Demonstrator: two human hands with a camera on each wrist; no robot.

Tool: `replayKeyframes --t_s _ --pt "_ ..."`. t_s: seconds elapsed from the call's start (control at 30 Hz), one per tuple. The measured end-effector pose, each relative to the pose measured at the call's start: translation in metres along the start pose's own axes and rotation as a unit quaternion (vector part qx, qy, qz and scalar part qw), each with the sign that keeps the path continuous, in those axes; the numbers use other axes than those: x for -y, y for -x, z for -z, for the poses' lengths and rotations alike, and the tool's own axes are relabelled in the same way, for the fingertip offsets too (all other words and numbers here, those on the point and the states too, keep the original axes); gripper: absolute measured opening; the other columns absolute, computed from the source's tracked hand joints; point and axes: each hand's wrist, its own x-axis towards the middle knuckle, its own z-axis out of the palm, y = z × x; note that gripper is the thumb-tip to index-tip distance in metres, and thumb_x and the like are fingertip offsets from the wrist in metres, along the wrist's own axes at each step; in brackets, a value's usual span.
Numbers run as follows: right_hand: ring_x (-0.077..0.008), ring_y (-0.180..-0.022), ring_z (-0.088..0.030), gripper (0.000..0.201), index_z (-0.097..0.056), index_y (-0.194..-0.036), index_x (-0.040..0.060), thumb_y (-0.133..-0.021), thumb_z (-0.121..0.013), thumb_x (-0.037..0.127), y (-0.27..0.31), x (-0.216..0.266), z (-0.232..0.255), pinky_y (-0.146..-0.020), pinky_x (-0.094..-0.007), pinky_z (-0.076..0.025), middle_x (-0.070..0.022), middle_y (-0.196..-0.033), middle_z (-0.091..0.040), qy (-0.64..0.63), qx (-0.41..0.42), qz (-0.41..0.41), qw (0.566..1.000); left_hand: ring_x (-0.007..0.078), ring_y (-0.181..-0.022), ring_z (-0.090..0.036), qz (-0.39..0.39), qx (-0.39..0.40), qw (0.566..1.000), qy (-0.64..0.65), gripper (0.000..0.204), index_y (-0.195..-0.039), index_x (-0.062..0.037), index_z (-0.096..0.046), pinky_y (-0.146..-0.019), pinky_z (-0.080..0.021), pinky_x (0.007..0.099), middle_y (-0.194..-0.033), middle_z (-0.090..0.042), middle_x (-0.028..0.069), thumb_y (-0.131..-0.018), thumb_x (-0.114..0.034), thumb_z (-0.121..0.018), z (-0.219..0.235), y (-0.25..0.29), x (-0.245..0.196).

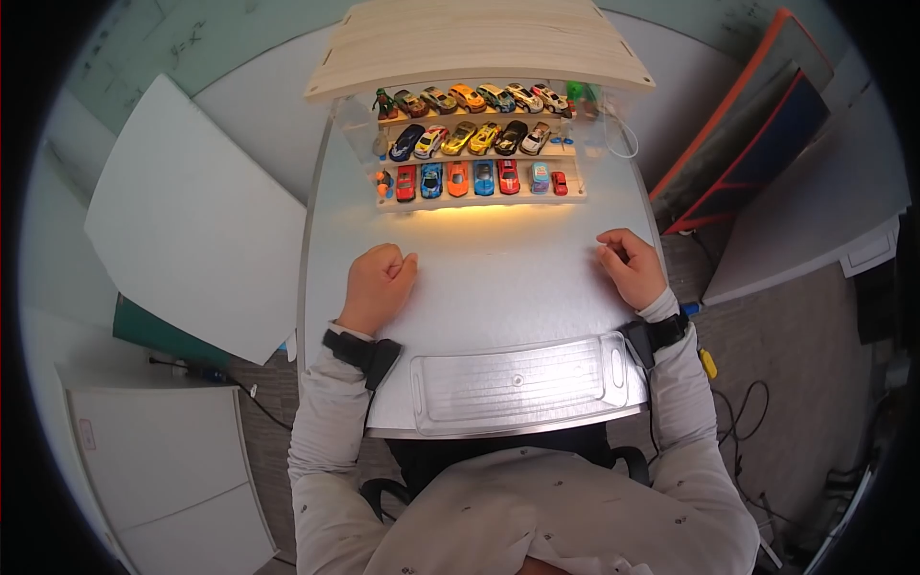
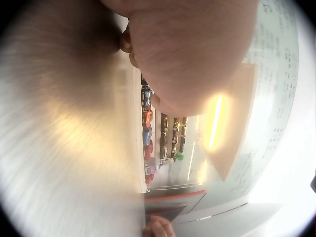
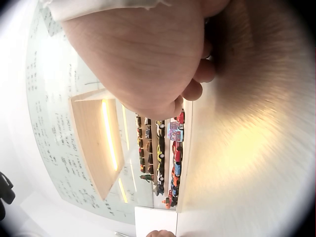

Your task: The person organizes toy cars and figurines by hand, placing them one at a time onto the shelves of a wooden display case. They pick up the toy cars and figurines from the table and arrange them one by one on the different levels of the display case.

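Note:
On the metal tabletop [image 1: 498, 297] my left hand [image 1: 376, 289] rests at the left, its fingers loosely curled with nothing visible in them. Across from it, my right hand [image 1: 633, 271] lies near the right edge, fingers loosely bent and a gap beside the thumb. Beyond both hands stands a lit wooden display shelf [image 1: 479, 10] with three rows of toy cars, among them a red car [image 1: 406, 182] and an orange car [image 1: 458, 179]. Neither hand touches the shelf. In the wrist views, the left hand [image 2: 192, 54] and right hand [image 3: 143, 59] hide part of the rows.
A clear plastic tray [image 1: 418, 395] lies at the table's near edge, between the forearms. White panels [image 1: 192, 220] stand at the left; an orange-edged panel [image 1: 733, 125] leans at the right. Black cables [image 1: 733, 431] lie on the floor at the right.

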Motion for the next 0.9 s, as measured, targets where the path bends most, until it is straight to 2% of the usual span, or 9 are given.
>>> replayKeyframes --t_s 0.47,0.57,0.9 --pt "-0.0072 -0.077 -0.06 0.02 -0.065 -0.116 0.0006 -0.097 -0.066 0.009 0.0 -0.0026 0.0001 -0.071 -0.0228 -0.05 -0.0014 -0.087 -0.065 -0.017 0.004 -0.003 1.0 0.0292 -0.055 -0.039 0.003 0.005 1.0 -0.006 0.041 -0.066 -0.0031 -0.039 -0.054 -0.033 0.0418 -0.063 -0.04 0.0121 -0.09 -0.014 -0.07 0.0006 0.0002 -0.0014" --pt "-0.007 -0.077 -0.059 0.02 -0.065 -0.116 0.0005 -0.097 -0.065 0.008 0.0003 -0.0004 0.0007 -0.071 -0.0227 -0.05 -0.0013 -0.087 -0.065 -0.012 0.006 -0.007 1.0 0.0201 -0.055 -0.034 -0.001 0.004 1.0 -0.007 0.043 -0.066 -0.0042 -0.035 -0.053 -0.033 0.0367 -0.061 -0.039 0.0082 -0.089 -0.009 -0.071 0.0003 0.0003 -0.0017" --pt "-0.0061 -0.076 -0.058 0.02 -0.065 -0.115 0.0004 -0.097 -0.065 0.009 0.0003 -0.0027 0.0002 -0.07 -0.0221 -0.049 -0.0004 -0.086 -0.064 -0.009 0.002 0.004 1.0 0.0202 -0.056 -0.035 0.004 0.007 1.0 -0.014 0.043 -0.066 -0.0043 -0.035 -0.053 -0.033 0.0371 -0.061 -0.039 0.0083 -0.089 -0.011 -0.071 0.0005 0.0 -0.0022"
